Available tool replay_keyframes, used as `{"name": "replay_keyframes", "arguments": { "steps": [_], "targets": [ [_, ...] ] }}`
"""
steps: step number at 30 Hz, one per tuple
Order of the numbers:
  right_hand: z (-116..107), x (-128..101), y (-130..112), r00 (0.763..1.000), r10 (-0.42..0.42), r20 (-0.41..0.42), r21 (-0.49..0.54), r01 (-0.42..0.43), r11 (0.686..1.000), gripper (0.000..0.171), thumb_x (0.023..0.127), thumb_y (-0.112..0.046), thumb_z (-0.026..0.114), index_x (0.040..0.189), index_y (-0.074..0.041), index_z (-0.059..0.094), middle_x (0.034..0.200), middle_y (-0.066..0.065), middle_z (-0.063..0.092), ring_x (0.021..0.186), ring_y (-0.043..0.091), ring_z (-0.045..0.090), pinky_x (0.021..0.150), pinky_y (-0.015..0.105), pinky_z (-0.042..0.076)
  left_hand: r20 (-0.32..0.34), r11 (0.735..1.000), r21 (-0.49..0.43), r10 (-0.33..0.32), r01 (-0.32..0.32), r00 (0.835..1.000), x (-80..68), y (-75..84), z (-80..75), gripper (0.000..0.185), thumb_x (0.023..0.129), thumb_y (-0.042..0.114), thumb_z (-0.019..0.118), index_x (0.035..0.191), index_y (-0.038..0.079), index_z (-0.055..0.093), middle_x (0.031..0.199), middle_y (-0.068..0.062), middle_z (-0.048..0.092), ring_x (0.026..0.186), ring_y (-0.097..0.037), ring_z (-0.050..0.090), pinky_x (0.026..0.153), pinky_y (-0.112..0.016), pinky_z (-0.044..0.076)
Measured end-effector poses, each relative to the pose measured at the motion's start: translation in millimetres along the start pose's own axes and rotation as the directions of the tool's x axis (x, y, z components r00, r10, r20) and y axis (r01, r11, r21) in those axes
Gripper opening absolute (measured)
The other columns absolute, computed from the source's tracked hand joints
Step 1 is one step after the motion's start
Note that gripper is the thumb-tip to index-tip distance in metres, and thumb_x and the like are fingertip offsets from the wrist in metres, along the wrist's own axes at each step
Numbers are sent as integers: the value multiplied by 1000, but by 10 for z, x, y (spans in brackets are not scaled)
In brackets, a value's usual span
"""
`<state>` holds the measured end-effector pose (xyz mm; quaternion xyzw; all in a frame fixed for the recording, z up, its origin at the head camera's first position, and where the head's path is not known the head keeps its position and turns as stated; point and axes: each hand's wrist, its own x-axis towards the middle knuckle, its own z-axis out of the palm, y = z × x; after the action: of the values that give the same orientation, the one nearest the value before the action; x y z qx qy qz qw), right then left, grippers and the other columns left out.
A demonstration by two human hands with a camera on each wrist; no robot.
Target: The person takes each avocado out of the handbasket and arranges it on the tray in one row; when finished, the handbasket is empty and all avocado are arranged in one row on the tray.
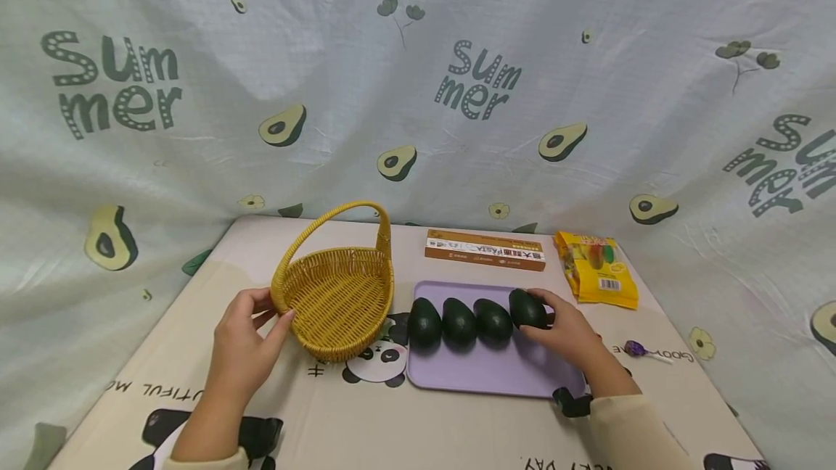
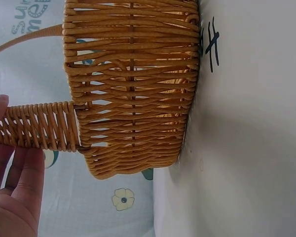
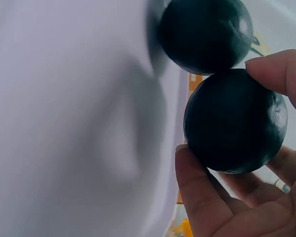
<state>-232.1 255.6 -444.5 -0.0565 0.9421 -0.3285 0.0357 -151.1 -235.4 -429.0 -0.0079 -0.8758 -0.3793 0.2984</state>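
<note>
My left hand [image 1: 244, 347] holds the lower part of the handle of a yellow wicker basket [image 1: 339, 303]. In the left wrist view the thumb and fingers [image 2: 27, 180] pinch the woven handle base, and the basket's bottom rests on the table. Bare weave shows inside the basket. My right hand [image 1: 568, 332] grips a dark green avocado [image 1: 527, 308] at the right of a row on a purple tray [image 1: 483, 376]. Three more avocados [image 1: 459, 323] lie left of it. In the right wrist view, thumb and fingers curl round the held avocado [image 3: 235, 121], which touches or overlaps its neighbour [image 3: 207, 34].
Behind the tray lies a brown pasta box [image 1: 485, 249]. A yellow snack bag [image 1: 597, 270] is at the back right, and a purple-wrapped lollipop [image 1: 635, 348] lies right of the tray. A printed cloth [image 1: 418, 93] hangs behind the table.
</note>
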Motion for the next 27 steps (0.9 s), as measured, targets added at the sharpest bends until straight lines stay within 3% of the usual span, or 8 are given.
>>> {"name": "replay_keyframes", "arguments": {
  "steps": [8,19,27],
  "targets": [
    [95,-96,53,999,33,10,-5,-33,999,77,84,-36,83,150,-13,50,145,24,54,118,40,60,105,64,52,-4,1000,-8,-1,1,1000,11,-6,3,44,87,0,80,123,-3,56,117,-15,62,109,-33,69,93,-44,58],
    [132,-145,57,996,83,31,7,-83,997,83,83,-37,85,154,-20,46,148,22,52,125,43,56,103,66,53,-4,1000,-6,-18,18,1000,-1,1,7,44,87,-1,80,124,-3,56,118,-15,62,110,-33,69,93,-41,57],
    [108,-168,45,999,44,23,23,-45,999,81,84,-35,85,154,-18,46,150,22,51,128,45,56,104,65,53,-10,1000,-15,-19,19,1000,-1,2,5,45,87,0,80,125,-3,56,117,-15,62,110,-33,69,93,-37,57]
  ]
}}
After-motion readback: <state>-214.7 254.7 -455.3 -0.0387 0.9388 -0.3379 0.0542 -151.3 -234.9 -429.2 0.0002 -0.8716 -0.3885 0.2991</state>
